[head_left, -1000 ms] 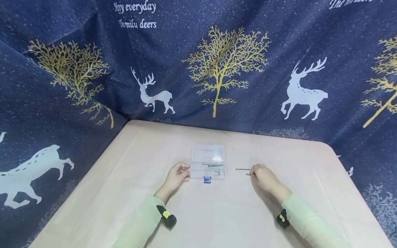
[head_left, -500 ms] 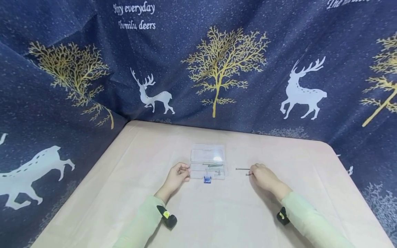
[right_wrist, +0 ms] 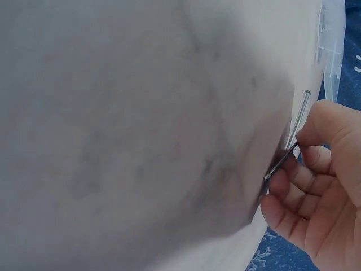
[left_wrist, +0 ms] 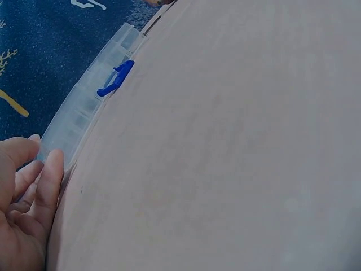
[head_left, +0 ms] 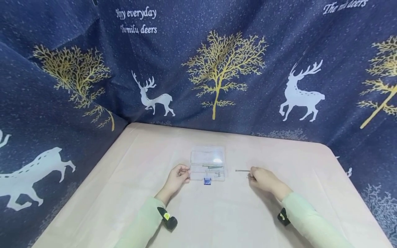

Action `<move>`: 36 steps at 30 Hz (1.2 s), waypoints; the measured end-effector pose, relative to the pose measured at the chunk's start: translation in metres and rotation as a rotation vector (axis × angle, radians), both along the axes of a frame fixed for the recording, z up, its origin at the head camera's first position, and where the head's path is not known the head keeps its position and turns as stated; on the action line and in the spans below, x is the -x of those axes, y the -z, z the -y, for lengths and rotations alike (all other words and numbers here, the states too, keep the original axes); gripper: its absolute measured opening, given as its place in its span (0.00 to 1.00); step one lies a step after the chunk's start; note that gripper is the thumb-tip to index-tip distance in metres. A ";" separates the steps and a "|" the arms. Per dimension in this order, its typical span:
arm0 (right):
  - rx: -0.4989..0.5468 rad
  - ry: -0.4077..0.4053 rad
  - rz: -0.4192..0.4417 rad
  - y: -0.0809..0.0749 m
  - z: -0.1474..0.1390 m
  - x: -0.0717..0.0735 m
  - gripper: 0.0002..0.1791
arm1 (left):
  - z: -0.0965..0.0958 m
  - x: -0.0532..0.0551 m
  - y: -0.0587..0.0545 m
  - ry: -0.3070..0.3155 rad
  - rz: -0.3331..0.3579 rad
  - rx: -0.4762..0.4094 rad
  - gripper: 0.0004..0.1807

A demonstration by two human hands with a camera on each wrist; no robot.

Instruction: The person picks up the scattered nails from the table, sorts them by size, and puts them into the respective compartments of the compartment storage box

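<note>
A clear plastic box (head_left: 207,172) with a blue latch (head_left: 207,181) stands with its lid (head_left: 207,156) laid back. Several thin metal nails (head_left: 214,167) lie inside. My left hand (head_left: 176,179) pinches the left end of the box; in the left wrist view, thumb and fingers meet at that end. To the right of the box, my right hand (head_left: 263,179) pinches a short nail (right_wrist: 282,160) between thumb and finger, tilted just off the table. A longer nail (head_left: 242,170) lies beside these fingers, its far part hidden behind them.
A pale cloth covers the table (head_left: 217,213). Behind it hangs a dark blue curtain (head_left: 248,113) printed with deer and trees. The long nail lies between the box and the right hand.
The right fingers have shifted slightly and closed over the short nail, which showed beside them before. The left hand stays at the box. The head view has tilted slightly up.
</note>
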State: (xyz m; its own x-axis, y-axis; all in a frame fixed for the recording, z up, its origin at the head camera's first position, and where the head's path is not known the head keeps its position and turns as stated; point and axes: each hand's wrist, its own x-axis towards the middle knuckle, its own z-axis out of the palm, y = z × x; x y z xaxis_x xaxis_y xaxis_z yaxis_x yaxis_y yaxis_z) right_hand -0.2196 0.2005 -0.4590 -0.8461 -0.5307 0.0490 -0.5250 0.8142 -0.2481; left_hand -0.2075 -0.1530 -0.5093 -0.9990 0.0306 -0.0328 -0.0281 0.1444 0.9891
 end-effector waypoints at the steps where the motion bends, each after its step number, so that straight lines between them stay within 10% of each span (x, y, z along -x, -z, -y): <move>1: 0.010 0.001 0.012 0.000 -0.001 -0.001 0.06 | 0.000 0.000 -0.001 0.000 0.004 -0.001 0.11; 12: 0.058 -0.036 0.036 0.002 -0.004 -0.007 0.05 | -0.002 -0.016 -0.031 0.027 -0.012 0.011 0.12; 30: 0.340 -0.012 0.038 0.014 -0.012 -0.012 0.07 | -0.006 -0.016 -0.028 0.020 -0.027 0.028 0.10; 36: 0.489 0.088 0.104 0.015 -0.012 -0.014 0.05 | -0.004 -0.006 -0.007 0.000 -0.035 0.050 0.10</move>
State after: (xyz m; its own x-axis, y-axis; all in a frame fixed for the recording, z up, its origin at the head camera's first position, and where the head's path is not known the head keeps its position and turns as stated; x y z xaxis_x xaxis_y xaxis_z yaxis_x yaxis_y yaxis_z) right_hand -0.2054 0.2127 -0.4737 -0.9001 -0.3934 0.1874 -0.4123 0.6299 -0.6582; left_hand -0.2016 -0.1486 -0.5020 -0.9995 0.0302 0.0004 0.0063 0.1941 0.9810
